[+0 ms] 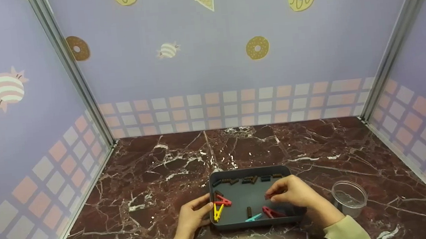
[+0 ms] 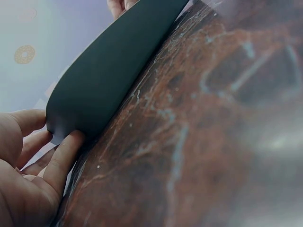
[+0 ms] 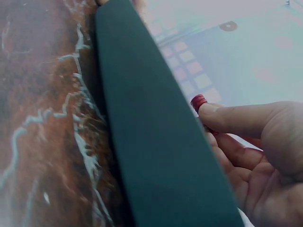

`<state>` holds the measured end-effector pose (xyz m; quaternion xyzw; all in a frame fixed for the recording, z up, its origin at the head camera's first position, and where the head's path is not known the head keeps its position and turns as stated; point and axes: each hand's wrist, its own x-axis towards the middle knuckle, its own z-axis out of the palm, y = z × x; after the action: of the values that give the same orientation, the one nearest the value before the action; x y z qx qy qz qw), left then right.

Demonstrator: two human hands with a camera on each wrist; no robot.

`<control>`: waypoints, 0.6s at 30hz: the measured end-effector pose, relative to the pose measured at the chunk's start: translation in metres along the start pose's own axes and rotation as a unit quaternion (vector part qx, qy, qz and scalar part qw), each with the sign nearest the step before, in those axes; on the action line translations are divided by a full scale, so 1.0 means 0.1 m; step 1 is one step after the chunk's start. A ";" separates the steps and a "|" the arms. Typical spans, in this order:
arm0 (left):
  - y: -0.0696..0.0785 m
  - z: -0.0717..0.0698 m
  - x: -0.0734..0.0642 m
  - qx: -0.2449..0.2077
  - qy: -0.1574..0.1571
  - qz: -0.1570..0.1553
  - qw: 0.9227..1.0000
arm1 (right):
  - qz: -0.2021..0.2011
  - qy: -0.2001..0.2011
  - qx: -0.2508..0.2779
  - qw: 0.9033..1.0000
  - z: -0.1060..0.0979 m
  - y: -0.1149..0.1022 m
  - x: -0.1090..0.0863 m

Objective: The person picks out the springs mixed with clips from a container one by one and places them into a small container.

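ok, hands are kept apart, both in use at the dark grey tray (image 1: 240, 198). the tray's left edge is held by the left hand (image 1: 192, 217), fingers set against the outer side. a red ridged piece (image 3: 199, 101) is pinched by the right hand (image 1: 296, 192) between thumb and fingers, held over the right half of the tray.

inside the tray: small dark pieces (image 1: 247, 181), brown and black, are strung along the far side. a red clip (image 1: 224, 201) and a yellow clip (image 1: 217, 217) are placed by the left side, near the left hand, with a brown piece (image 1: 219, 194) just behind. a blue clip (image 1: 253, 218) and a dark red clip (image 1: 270, 212) are set near each other at the near side. a brown stub (image 1: 249, 212) is seen just behind the blue clip; whether it is stood up or laid flat can't be told from this angle.

outside: a clear tub (image 1: 349, 196) is parked right of the tray on the marbled table (image 1: 165, 194), backed by a lilac wall (image 1: 200, 72) printed with donuts.
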<state>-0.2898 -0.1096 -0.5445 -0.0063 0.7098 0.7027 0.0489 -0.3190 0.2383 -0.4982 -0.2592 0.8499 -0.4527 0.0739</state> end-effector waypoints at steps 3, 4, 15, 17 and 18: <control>0.00 0.00 0.00 0.001 0.000 -0.002 1.000 | 0.009 -0.005 0.023 1.000 -0.09 -0.02 -0.06; 0.00 0.00 0.00 0.000 0.000 -0.002 1.000 | 0.011 -0.007 0.032 0.999 -0.13 -0.03 -0.09; 0.02 0.01 -0.01 -0.010 0.006 -0.004 1.000 | 0.044 0.019 0.020 0.999 -0.60 -0.13 -0.35; 0.03 0.01 -0.01 -0.010 0.006 -0.006 1.000 | 0.053 0.027 0.020 0.998 -0.69 -0.13 -0.41; 0.03 0.01 -0.02 -0.011 0.005 -0.006 1.000 | 0.054 0.030 0.015 0.998 -0.74 -0.13 -0.44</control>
<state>-0.2884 -0.1083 -0.5417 -0.0144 0.7022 0.7101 0.0498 -0.3030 0.3090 -0.4502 -0.1982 0.8574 -0.4688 0.0763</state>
